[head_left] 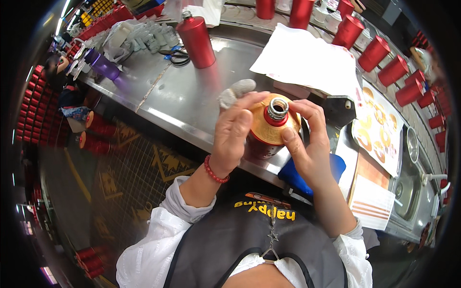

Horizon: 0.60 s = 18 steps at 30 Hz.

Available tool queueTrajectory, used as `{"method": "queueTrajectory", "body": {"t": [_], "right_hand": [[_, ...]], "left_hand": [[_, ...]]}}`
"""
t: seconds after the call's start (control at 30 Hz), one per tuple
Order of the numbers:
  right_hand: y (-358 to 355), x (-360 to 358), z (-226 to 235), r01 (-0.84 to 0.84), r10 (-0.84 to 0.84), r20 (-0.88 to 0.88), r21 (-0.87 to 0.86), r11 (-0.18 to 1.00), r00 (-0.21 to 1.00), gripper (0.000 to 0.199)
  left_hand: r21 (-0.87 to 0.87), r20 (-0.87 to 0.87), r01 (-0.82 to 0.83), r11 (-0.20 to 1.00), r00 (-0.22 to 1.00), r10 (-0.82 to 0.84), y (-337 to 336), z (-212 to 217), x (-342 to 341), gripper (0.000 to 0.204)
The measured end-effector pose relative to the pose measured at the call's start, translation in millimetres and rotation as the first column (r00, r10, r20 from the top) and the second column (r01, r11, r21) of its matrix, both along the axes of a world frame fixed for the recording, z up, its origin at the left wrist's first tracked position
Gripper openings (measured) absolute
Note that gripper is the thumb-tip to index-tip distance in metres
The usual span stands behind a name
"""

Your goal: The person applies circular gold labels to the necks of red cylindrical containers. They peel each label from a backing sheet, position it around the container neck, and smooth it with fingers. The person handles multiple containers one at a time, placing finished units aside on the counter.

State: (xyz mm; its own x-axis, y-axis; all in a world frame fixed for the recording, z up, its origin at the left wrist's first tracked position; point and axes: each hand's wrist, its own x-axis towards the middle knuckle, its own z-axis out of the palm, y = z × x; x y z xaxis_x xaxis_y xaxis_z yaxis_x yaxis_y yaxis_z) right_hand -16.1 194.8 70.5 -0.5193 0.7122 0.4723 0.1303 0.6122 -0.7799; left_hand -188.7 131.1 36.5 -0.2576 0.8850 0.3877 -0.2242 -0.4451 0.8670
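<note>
A red bottle (265, 150) stands upright at the table's near edge, its silver threaded mouth (278, 109) uncapped and facing up. Around its neck a gold ring-shaped decal (259, 126) covers the shoulder. My left hand (231, 139) holds the bottle's left side, fingers along the decal's edge and thumb raised. From the right, my right hand (309, 144) grips it, with the thumb pressed on the gold and the fingers curled round the far side. A grey knitted finger cover (236, 93) shows just beyond my left fingers; what it covers is hidden.
Another red bottle (196, 42) stands farther back beside black-handled scissors (179, 57). A purple bottle (102, 65) is at the left. White paper (307, 56), a sheet of gold decals (378, 124) and a blue cloth-like item (300, 176) lie rightward. Red bottles (374, 54) line the conveyor.
</note>
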Motion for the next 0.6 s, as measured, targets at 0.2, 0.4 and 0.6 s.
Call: {"method": "queueTrajectory", "body": {"t": [0.2,0.4,0.6], "right_hand": [[-1,-2,-1,-0.009,0.008,-0.003,-0.068,0.998,1.000,0.039],[3,-1,-6,-0.038,0.036,-0.022,-0.067,0.997,0.999,0.039],[5,0,-10,-0.081,0.076,-0.056,-0.103,0.991,0.996,0.041]], "left_hand": [[0.100,-0.053,0.072,0.992,0.996,-0.067,9,-4,0,0.036],[0.098,0.015,0.090,0.991,0.996,-0.092,10,-6,-1,0.035],[0.019,0.078,0.168,0.986,0.982,-0.169,20,-1,-16,0.035]]}}
